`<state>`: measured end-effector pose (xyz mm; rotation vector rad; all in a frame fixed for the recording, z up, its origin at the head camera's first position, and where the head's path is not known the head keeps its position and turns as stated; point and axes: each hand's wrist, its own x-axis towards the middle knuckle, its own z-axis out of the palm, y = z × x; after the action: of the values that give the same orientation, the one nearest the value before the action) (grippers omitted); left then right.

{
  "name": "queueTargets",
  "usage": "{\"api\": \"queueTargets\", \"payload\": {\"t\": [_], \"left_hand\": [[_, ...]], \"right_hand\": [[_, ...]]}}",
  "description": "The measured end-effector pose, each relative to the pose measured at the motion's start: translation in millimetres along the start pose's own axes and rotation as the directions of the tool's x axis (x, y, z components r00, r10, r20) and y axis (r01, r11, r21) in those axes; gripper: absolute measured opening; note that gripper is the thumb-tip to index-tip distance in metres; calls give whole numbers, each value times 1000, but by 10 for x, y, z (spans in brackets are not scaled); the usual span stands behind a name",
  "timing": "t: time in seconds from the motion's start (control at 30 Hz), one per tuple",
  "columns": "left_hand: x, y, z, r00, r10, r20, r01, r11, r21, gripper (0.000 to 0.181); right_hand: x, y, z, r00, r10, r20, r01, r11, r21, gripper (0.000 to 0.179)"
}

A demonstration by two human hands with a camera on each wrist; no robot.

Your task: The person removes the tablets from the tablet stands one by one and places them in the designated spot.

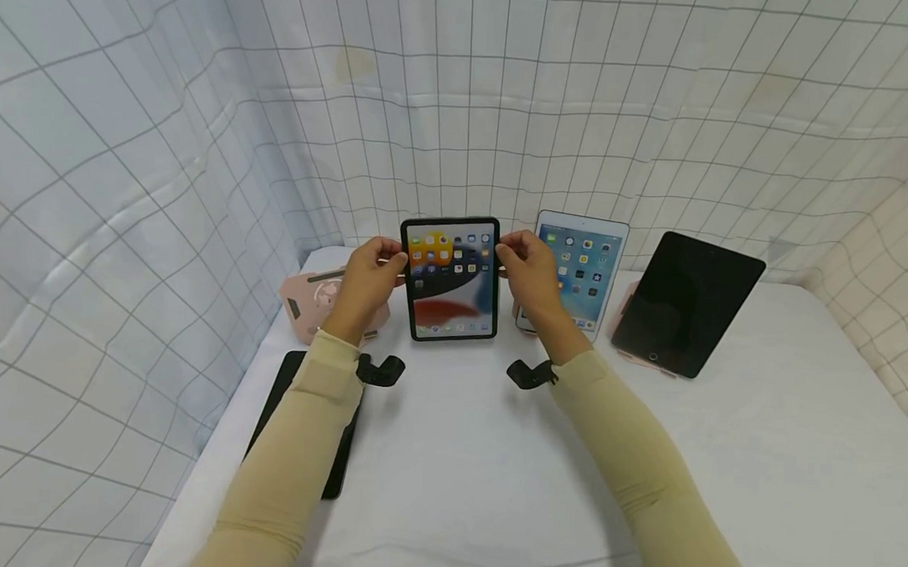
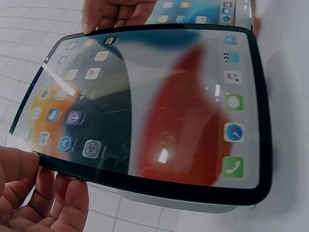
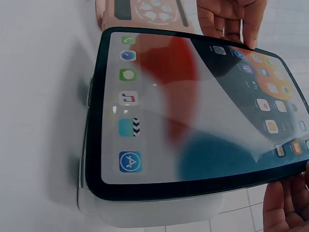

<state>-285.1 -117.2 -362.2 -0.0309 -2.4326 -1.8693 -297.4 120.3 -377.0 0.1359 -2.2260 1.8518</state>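
Between both hands stands a black-framed tablet (image 1: 454, 279), upright and leaning back slightly, its screen lit with app icons. My left hand (image 1: 364, 282) pinches its left edge near the top, thumb on the front and fingers behind. On the opposite edge my right hand (image 1: 533, 278) pinches at about the same height. A pale, thick shape (image 3: 154, 215) shows behind the tablet in the right wrist view; what it is I cannot tell. A white-framed tablet (image 1: 586, 255), screen lit, leans just behind my right hand, which covers part of its left side.
At the left is a pink stand (image 1: 311, 303), partly behind my left hand. A flat black slab (image 1: 336, 471) lies under the left forearm. A dark-screened tablet (image 1: 689, 304) leans on a pink support at the right. Gridded white curtain (image 1: 460, 108) hangs behind the white table (image 1: 477, 468).
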Motion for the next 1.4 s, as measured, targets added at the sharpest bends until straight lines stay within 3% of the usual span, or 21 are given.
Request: {"api": "queueTargets", "payload": {"t": [0.23,0.77,1.4], "left_hand": [[-112,13,-72,998,-34,45,34,999,-15,26],[-339,27,-122,991,-104,88,104,995,4,26],[-661,0,-223,986,-100,134,100,995,11,22]], "right_hand": [[-103,-63,-43,999,-1,45,1,1000,1,16],[-368,-143,-69,997,43,57,-42,999,-13,13],[-610,-168,-89,987,66,145,-60,997,-45,14]]}}
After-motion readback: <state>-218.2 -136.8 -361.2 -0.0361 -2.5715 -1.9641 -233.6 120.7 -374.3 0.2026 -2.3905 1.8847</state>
